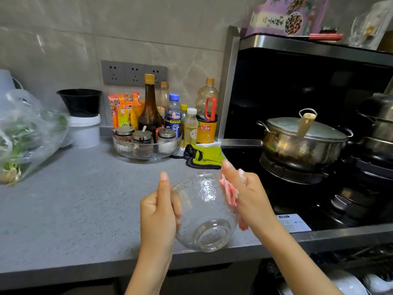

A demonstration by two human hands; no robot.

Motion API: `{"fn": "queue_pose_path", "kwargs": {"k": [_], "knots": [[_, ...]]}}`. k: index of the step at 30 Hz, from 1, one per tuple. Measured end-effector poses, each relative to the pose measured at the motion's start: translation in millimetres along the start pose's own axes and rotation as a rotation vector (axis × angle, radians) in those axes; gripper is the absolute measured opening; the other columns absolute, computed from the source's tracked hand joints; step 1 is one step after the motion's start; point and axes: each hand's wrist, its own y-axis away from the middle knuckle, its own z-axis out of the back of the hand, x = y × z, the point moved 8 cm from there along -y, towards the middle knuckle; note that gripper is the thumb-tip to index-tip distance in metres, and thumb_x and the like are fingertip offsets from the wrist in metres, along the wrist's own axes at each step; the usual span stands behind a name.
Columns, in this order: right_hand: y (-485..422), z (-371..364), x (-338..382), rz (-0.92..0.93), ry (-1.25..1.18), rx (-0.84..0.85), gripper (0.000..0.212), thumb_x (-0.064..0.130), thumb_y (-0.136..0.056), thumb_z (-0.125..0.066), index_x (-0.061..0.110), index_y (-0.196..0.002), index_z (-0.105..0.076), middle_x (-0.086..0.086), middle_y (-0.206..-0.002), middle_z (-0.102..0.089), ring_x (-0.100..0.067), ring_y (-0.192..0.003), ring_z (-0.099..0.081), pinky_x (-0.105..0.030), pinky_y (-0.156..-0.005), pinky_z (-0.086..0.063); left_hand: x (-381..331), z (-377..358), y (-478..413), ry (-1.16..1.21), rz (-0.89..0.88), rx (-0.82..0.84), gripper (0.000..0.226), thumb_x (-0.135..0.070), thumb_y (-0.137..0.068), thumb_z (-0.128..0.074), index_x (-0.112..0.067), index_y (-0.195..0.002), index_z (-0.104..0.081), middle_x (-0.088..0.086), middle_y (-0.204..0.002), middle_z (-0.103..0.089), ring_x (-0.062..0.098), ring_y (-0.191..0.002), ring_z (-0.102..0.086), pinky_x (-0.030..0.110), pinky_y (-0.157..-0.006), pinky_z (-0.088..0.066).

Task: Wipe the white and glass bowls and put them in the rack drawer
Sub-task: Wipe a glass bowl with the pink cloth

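Your left hand [158, 216] has fingers curled round the left wall of the clear glass bowl [205, 211], held over the grey bench [74, 209] edge, base tilted toward you, mouth away. Your right hand [248, 194] grips a pink cloth [228, 191], pressed on the bowl's right outer wall. The rack drawer [319, 271] holding white bowls [348, 282] sits low right, on the cloth hand's side.

Home kitchen: stove pot [302, 141], condiment bottles [170, 116], countertop [85, 199].

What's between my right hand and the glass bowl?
A pink cloth, which the right hand holds against the side of the glass bowl, seen in the head view.
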Motion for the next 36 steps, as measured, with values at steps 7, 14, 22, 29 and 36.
{"fn": "queue_pose_path", "kwargs": {"k": [7,14,22,29,36], "knots": [[-5,-3,15,0.118,0.218,0.056,0.062,0.033,-0.099,-0.048,0.007,-0.042,-0.044,-0.003,-0.038,-0.051,-0.012,-0.038,-0.051,-0.025,-0.047,-0.046,-28,-29,-3,-0.268,-0.184,0.328,0.058,-0.057,-0.085,-0.036,-0.017,-0.054,-0.063,0.002,-0.041,-0.052,0.007,-0.040,-0.048,0.019,-0.047,-0.041],[4,-5,5,0.177,0.196,-0.020,0.056,0.043,-0.100,-0.041,0.020,-0.050,-0.055,0.005,-0.046,-0.056,-0.009,-0.049,-0.061,-0.035,-0.054,-0.049,-38,-32,-1,-0.365,-0.345,0.234,0.066,-0.051,-0.095,-0.037,-0.015,-0.040,-0.045,-0.002,-0.036,-0.042,0.007,-0.036,-0.039,0.020,-0.044,-0.033],[32,-43,7,0.428,0.696,-0.034,0.045,0.045,-0.101,-0.021,0.043,-0.145,-0.030,0.017,-0.157,-0.019,-0.010,-0.146,-0.016,-0.039,-0.118,-0.017,-18,-17,-3,-0.171,-0.178,-0.025,0.067,-0.051,-0.094,-0.033,-0.008,-0.049,-0.060,0.005,-0.042,-0.058,0.017,-0.043,-0.059,0.027,-0.047,-0.045],[16,-18,-5,0.222,0.272,-0.031,0.040,0.057,-0.096,-0.018,0.068,-0.135,-0.017,0.029,-0.152,-0.024,0.006,-0.142,-0.016,-0.043,-0.117,-0.023,-23,-10,3,-0.113,-0.166,-0.100,0.063,-0.049,-0.094,-0.030,-0.011,-0.046,-0.044,-0.002,-0.036,-0.040,0.006,-0.037,-0.040,0.015,-0.042,-0.034],[33,-44,19,0.543,0.833,-0.147,0.045,0.040,-0.101,-0.025,0.033,-0.141,-0.043,0.007,-0.152,-0.035,-0.011,-0.145,-0.019,-0.036,-0.117,-0.019,-16,-21,6,-0.057,-0.104,-0.021,0.058,-0.055,-0.088,-0.034,-0.028,-0.050,-0.069,0.000,-0.046,-0.063,0.008,-0.044,-0.059,0.020,-0.046,-0.045]]}}
